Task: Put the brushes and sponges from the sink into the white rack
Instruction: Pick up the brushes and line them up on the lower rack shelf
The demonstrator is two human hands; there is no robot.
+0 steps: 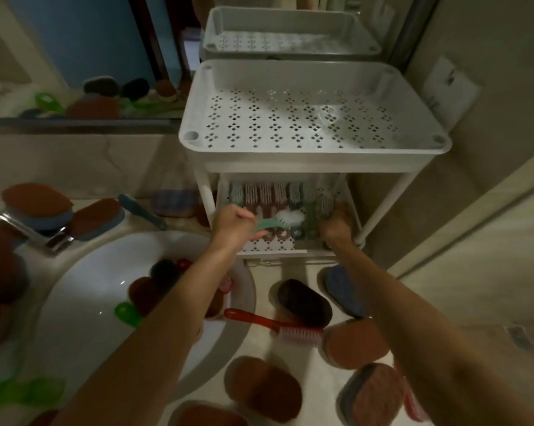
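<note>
The left hand (233, 224), at the centre of the frame, has its fingers (244, 214) curled round the handle of a mint-green brush (274, 222). The handle runs through the fist and its end pokes out below. The white bristle head sticks out to the right of the fingers, over the lower shelf (271, 248) of the white rack (314, 155). Behind it on that shelf stands a row of brushes (268, 193), pink and green, packed side by side.

The right hand (334, 229) reaches into the right side of the same shelf, just beside the green brushes. It is dim there, and I cannot tell whether its fingers are closed on anything or merely resting. The rack's perforated top tray holds nothing.

At the lower left, the sink (84, 287) holds dark sponges (145, 292) and a bright green piece (125, 312), partly hidden by the left forearm. On the desk (318, 390), in the lower middle of the frame, lie a red brush (278, 325) and several brown and dark oval sponges around it, well apart from both hands.
</note>
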